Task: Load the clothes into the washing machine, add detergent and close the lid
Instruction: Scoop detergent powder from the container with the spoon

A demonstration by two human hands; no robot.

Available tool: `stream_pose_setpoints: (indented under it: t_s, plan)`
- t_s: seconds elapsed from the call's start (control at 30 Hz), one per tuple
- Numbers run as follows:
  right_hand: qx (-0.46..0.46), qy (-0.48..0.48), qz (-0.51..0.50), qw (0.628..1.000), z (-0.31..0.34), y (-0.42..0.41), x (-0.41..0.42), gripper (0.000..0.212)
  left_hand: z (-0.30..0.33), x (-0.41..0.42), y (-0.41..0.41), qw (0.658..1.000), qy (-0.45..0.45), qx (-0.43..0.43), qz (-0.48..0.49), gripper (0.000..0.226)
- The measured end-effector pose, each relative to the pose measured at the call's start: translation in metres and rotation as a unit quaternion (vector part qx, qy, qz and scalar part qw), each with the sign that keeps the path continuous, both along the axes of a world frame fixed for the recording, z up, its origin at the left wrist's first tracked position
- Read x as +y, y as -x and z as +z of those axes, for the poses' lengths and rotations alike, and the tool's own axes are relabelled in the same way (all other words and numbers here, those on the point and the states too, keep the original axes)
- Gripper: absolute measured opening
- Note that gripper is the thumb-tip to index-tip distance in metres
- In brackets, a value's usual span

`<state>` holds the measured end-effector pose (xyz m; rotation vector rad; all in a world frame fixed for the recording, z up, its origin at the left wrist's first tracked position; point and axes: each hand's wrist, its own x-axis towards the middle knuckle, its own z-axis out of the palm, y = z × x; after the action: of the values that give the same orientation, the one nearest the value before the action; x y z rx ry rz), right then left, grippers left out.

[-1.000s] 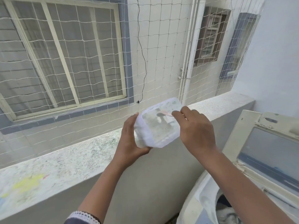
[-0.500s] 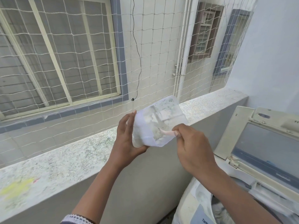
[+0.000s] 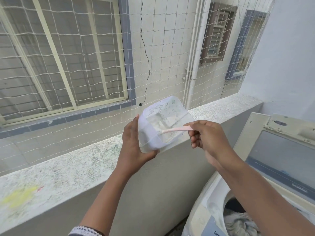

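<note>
My left hand (image 3: pixel 132 147) grips a clear plastic detergent tub (image 3: pixel 162 121), tilted with its open mouth towards me and white powder inside. My right hand (image 3: pixel 207 137) pinches the handle of a pink scoop (image 3: pixel 177 129) whose bowl end sits in the powder. Both hands hang above the speckled ledge (image 3: pixel 76 167). At the lower right stands the top-loading washing machine (image 3: pixel 202 217) with its lid (image 3: pixel 279 157) raised. Grey and dark clothes (image 3: pixel 238 220) lie in its drum.
A white safety net (image 3: pixel 85 65) stretches over the opening above the ledge, with a neighbouring building's windows and pipes behind it. A pale wall (image 3: pixel 289 57) rises at the right behind the machine. A yellow stain (image 3: pixel 18 196) marks the ledge at the left.
My right hand has drawn back to the right, pulling the pink scoop's handle out of the tub. The tub has tilted its mouth more towards me. The view has shifted down towards the machine.
</note>
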<state>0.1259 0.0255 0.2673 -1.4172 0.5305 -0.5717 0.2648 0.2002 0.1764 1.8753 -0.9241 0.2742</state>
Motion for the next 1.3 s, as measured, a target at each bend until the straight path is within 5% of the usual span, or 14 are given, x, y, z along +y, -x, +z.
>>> stream_pose_setpoints:
  t_s: [0.67,0.77,0.83,0.9,0.97,1.03,1.17,1.3]
  plan:
    - [-0.042,-0.038,-0.042,0.998,0.034,-0.044,-0.013,0.018,0.002,0.001,-0.009,0.991,0.012,0.133,0.001,0.116]
    - [-0.048,-0.038,-0.040,0.997,0.039,-0.045,-0.017,0.017,0.000,-0.001,-0.009,0.992,0.006,0.123,0.022,0.129]
    - [-0.053,-0.039,-0.038,0.997,0.041,-0.043,-0.021,0.018,-0.001,-0.001,-0.004,0.994,-0.002,0.058,0.095,0.136]
    - [-0.058,-0.046,-0.037,0.997,0.042,-0.038,-0.025,0.019,-0.002,-0.001,0.006,0.982,0.017,-0.122,0.146,0.121]
    - [-0.061,-0.053,-0.041,0.996,0.042,-0.032,-0.032,0.021,-0.008,-0.008,0.020,0.943,0.063,-0.306,0.118,0.093]
    - [-0.062,-0.057,-0.045,0.995,0.041,-0.023,-0.041,0.021,-0.017,-0.021,0.039,0.913,0.083,-0.394,0.069,0.072]
    - [-0.065,-0.072,-0.063,0.993,0.036,0.002,-0.064,0.020,-0.027,-0.055,0.072,0.905,0.067,-0.421,0.004,0.050]
    - [-0.056,-0.073,-0.104,0.990,0.026,0.038,-0.093,0.021,-0.027,-0.094,0.088,0.937,0.029,-0.336,-0.096,0.032]
